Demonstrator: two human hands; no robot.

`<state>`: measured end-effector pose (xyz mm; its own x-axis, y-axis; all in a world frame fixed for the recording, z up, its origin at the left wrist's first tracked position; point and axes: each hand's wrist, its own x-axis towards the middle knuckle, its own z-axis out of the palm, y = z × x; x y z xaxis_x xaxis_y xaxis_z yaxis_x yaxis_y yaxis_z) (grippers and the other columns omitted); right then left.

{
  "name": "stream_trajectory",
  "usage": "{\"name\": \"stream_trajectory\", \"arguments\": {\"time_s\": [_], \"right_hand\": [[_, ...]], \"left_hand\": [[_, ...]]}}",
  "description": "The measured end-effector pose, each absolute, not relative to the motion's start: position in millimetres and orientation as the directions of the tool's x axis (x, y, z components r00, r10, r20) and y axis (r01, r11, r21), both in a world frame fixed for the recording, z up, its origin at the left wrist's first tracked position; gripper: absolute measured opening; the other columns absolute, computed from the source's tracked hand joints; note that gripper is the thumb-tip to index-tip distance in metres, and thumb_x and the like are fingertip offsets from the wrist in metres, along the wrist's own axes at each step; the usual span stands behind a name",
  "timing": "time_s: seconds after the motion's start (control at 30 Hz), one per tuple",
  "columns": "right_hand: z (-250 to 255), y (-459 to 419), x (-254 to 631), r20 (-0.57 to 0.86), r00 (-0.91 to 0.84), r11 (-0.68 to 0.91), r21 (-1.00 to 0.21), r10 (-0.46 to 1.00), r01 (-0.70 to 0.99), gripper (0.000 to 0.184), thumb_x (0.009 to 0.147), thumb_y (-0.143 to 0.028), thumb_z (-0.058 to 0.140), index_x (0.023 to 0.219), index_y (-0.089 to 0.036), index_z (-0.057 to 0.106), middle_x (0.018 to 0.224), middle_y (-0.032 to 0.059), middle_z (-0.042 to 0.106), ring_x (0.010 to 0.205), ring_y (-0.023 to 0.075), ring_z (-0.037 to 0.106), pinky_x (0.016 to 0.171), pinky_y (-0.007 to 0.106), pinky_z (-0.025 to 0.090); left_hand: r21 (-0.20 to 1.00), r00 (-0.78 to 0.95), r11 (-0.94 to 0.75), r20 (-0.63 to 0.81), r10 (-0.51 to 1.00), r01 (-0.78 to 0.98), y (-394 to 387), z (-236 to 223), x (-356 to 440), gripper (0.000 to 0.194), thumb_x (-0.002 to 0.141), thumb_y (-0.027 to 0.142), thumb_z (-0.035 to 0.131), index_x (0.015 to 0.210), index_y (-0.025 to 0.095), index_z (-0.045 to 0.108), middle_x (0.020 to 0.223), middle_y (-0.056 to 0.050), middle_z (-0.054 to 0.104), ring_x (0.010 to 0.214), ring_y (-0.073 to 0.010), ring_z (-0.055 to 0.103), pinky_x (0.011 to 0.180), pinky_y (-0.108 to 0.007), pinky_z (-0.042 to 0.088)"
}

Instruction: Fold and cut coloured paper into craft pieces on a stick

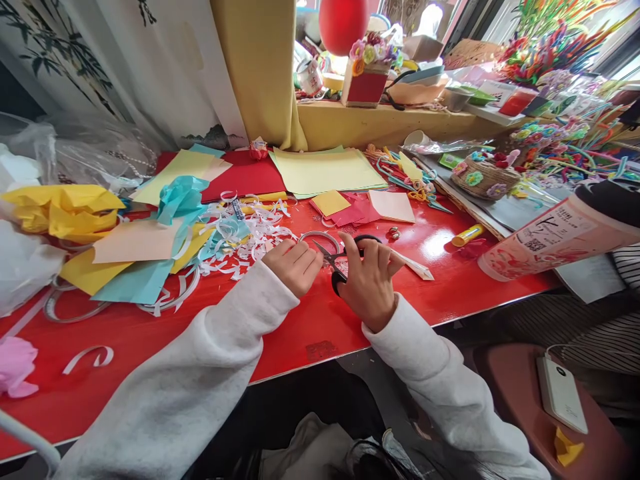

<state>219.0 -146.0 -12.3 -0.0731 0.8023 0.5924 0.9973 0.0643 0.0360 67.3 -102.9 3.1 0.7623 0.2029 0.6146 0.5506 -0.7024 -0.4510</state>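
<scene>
My right hand point(369, 280) grips a pair of black-handled scissors point(334, 257), with fingers and thumb at the loops and the blades pointing left. The blades look slightly parted. My left hand point(294, 265) is closed in a pinch just left of the blade tips; what it holds, if anything, is hidden. Behind the scissors lies a pale ring point(320, 239), perhaps a tape roll. A heap of curled white paper strips point(250, 233) spreads to the left of my left hand. Beyond my right hand lies a thin white pointed piece point(414, 265).
Yellow paper sheets point(327, 170) lie at the back of the red table point(285, 347). Coloured paper point(140, 241) and crumpled yellow paper point(65, 210) are at left. A pink tumbler point(540, 240) leans at right, near a glue stick point(467, 235). A power bank point(563, 393) rests on a stool.
</scene>
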Motion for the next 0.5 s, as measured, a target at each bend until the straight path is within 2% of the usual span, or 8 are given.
{"name": "stream_trajectory", "arguments": {"time_s": [0.1, 0.23, 0.4, 0.5], "right_hand": [[-13.4, -145.4, 219.4, 0.595, -0.085, 0.068, 0.051, 0.799, 0.996, 0.053, 0.068, -0.014, 0.043, 0.121, -0.019, 0.038, 0.096, 0.0099, 0.046, 0.09, 0.0222, 0.038, 0.074, 0.036, 0.016], [-15.0, -144.0, 220.4, 0.589, -0.107, 0.084, 0.067, 0.801, 0.994, 0.052, 0.069, -0.015, 0.042, 0.121, -0.019, 0.037, 0.096, 0.0099, 0.046, 0.091, 0.0224, 0.038, 0.075, 0.036, 0.016], [-15.7, -143.2, 220.2, 0.588, -0.105, 0.081, 0.068, 0.802, 0.994, 0.051, 0.07, -0.015, 0.041, 0.121, -0.019, 0.036, 0.096, 0.0099, 0.046, 0.091, 0.0225, 0.038, 0.075, 0.036, 0.016], [-16.4, -142.8, 220.2, 0.589, -0.114, 0.083, 0.079, 0.8, 0.993, 0.052, 0.07, -0.015, 0.04, 0.121, -0.018, 0.036, 0.095, 0.0103, 0.046, 0.09, 0.0226, 0.038, 0.074, 0.036, 0.016]], "left_hand": [[-0.417, 0.774, -0.732, 0.588, 0.235, 0.539, -103.0, 3.6, 67.5, 0.026, 0.08, 0.01, 0.032, 0.081, 0.011, 0.058, 0.067, -0.008, 0.061, 0.064, -0.0155, 0.055, 0.055, -0.03, 0.038], [-0.46, 0.786, -0.704, 0.574, 0.228, 0.54, -101.9, 2.2, 67.5, 0.026, 0.08, 0.009, 0.033, 0.08, 0.012, 0.058, 0.066, -0.007, 0.061, 0.063, -0.0142, 0.054, 0.054, -0.028, 0.038], [-0.427, 0.74, -0.686, 0.627, 0.246, 0.59, -101.4, -2.4, 70.2, 0.024, 0.081, 0.019, 0.035, 0.076, 0.013, 0.057, 0.064, -0.006, 0.06, 0.062, -0.0152, 0.054, 0.054, -0.029, 0.037], [-0.433, 0.73, -0.677, 0.643, 0.232, 0.596, -101.6, -3.5, 72.0, 0.023, 0.08, 0.019, 0.038, 0.069, 0.013, 0.056, 0.061, -0.005, 0.059, 0.059, -0.0149, 0.053, 0.054, -0.029, 0.035]]}}
